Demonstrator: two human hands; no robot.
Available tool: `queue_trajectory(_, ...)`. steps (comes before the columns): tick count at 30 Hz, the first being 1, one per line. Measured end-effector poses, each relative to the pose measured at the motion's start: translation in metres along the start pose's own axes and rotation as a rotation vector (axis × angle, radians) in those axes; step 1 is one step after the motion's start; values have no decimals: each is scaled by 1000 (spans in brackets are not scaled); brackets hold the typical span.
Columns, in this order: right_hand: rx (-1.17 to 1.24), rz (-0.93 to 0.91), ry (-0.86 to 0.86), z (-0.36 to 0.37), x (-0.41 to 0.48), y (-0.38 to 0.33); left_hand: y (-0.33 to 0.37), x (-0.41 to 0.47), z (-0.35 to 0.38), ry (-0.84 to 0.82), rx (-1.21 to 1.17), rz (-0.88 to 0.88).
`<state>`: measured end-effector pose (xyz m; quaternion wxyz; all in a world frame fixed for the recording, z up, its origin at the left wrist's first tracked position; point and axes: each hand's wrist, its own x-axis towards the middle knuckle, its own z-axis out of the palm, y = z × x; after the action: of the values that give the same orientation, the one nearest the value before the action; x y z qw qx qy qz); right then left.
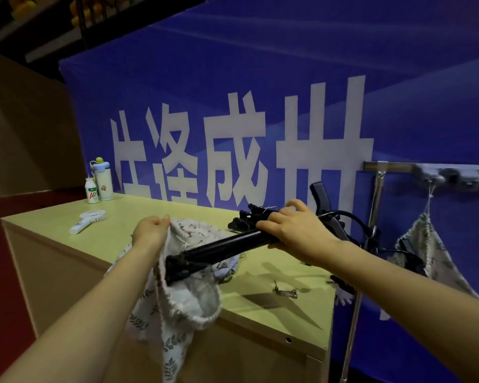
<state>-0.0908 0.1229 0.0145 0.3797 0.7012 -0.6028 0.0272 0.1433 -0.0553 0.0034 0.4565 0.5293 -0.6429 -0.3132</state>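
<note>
My right hand (pixel 293 230) grips a black clip hanger (pixel 224 247) by its bar, above the table. The hanger's near clip end (pixel 177 268) sits inside the waistband of a white garment with a leaf print (pixel 183 297). My left hand (pixel 151 230) pinches the top edge of that garment and holds it up; its lower part hangs over the table's front edge. A second printed garment (pixel 197 228) lies on the table behind it.
The pale green table (pixel 260 308) carries metal clips (pixel 286 291), a white handheld fan (pixel 87 221), a small drink bottle (pixel 91 192) and a white flask (pixel 103 181). On the right stands a metal rack (pixel 376 194) with black hangers and a hung garment (pixel 429 244). A blue banner fills the background.
</note>
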Motion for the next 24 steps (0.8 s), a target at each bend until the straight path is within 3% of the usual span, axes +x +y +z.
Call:
queue_trajectory(10,-128,-37,-54,-35,40,-37,31,-36,22,-214,220,393)
queue_trajectory(14,-194,-42,-30,-48,53,-50,36,-46,23,-181,174,404)
queue_trajectory(19,-196,-43,-97,-55,62,-67,45,-48,17,-65,136,279)
queue_trajectory(24,-203,-51,14,-63,64,-67,54,-50,10,-89,127,305)
